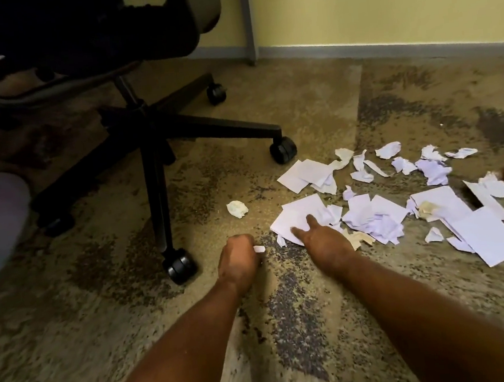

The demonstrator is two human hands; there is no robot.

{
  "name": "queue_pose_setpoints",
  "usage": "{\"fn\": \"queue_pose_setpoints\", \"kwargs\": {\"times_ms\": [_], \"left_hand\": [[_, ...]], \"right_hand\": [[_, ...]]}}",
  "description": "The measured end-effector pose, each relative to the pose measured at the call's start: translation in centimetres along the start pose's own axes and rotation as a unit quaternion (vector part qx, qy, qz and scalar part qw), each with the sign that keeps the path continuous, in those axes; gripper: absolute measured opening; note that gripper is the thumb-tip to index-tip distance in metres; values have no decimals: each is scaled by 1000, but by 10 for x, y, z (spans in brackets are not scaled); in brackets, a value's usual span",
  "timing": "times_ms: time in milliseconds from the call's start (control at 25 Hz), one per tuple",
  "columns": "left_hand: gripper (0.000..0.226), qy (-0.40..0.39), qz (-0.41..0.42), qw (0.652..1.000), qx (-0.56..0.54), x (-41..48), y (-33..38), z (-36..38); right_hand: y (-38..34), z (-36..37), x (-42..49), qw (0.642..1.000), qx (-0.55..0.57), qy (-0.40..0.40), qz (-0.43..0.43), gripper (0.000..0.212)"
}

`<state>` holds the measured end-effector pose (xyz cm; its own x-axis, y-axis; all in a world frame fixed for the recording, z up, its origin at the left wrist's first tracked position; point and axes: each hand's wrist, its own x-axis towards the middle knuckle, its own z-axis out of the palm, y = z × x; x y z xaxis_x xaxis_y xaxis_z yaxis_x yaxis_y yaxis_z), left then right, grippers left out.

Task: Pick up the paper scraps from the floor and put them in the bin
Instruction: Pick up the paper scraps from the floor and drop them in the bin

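Your left hand [239, 261] has its grip closed on a small scrap [259, 248]. Your right hand [323, 239], grip open, presses a white sheet [302, 213] on the floor [195, 319].

no text, label, brand or number can be read anywhere, and the paper scraps [381, 206] show blank faces.

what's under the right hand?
The right hand rests fingers-down on a flat white sheet at the near edge of the scrap pile. Whatever lies beneath the palm is hidden.
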<state>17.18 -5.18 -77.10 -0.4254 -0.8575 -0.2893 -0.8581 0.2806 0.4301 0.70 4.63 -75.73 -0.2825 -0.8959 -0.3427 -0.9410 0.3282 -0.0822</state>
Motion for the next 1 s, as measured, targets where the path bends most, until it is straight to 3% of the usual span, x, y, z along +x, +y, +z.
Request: {"fn": "queue_pose_setpoints", "kwargs": {"times_ms": [200, 360, 520, 680, 800, 1000], "left_hand": [[20, 28, -56, 987, -146, 9, 47, 17], [26, 36, -113, 955, -271, -4, 84, 23], [24, -3, -136, 902, -410, -17, 153, -2], [26, -49, -67, 881, -466, -55, 248, -42], [26, -86, 11, 858, -506, -75, 348, -64], [19, -54, 176, 861, -474, -104, 524, -69]], "right_hand": [[-10, 5, -14, 994, 16, 100, -31, 22], [-2, 1, -37, 966, 155, 199, 52, 16], [18, -60, -64, 921, 262, 260, 127, 21], [56, -143, -113, 892, 259, 320, 186, 24], [128, -211, -153, 863, 234, 393, 214, 21], [265, -286, -204, 819, 201, 478, 246, 22]]}}
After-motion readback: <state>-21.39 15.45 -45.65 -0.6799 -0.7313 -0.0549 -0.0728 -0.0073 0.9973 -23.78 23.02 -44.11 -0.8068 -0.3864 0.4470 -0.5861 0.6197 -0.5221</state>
